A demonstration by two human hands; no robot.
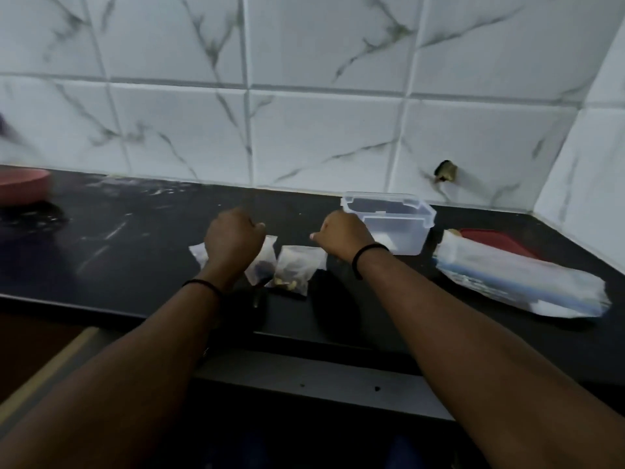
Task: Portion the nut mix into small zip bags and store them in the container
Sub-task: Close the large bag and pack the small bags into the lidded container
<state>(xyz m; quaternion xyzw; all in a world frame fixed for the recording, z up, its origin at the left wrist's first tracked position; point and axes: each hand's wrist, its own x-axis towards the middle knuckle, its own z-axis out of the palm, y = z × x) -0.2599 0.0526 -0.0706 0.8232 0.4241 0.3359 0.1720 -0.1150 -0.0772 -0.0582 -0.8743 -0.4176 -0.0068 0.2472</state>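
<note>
Two hands: left hand (233,235) and right hand (341,236), fingers curled under, above the bags; grip hidden, cannot tell whether anything is pinched.
Filled zip bags (294,269): flat on the dark counter (118,238) just under and between the hands, probably staged for loading.
Clear container (392,225): open, just beside the right hand, within easy reach for storing.
Pack of spare bags (521,282): further right, over a red lid (497,242).
Pink dish (23,189): far left, blurred.
</note>
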